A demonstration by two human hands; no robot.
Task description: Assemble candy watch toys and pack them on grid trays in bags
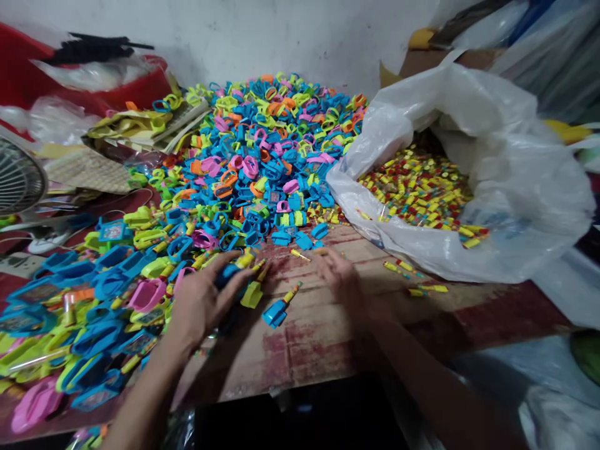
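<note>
My left hand (199, 303) is at the near edge of the heap, its thumb and fingers curled round a blue plastic toy piece (227, 275), partly hidden by the hand. My right hand (340, 278), smeared by motion, hovers over the bare board with its fingers bent; what they hold, if anything, does not show. A small clear tube with a yellow end (300, 255) lies just left of its fingertips. Between the hands lie a yellow-green toy piece (252, 295) and a blue toy piece (275, 314), each with a candy-filled tube sticking out.
A large heap of coloured plastic toy pieces (262, 156) spreads from the wall down the left side. At right, a white plastic sack (525, 187) holds many small yellow-and-red tubes (422, 187). Several loose tubes (405, 267) lie before it. A fan (19, 178) stands far left.
</note>
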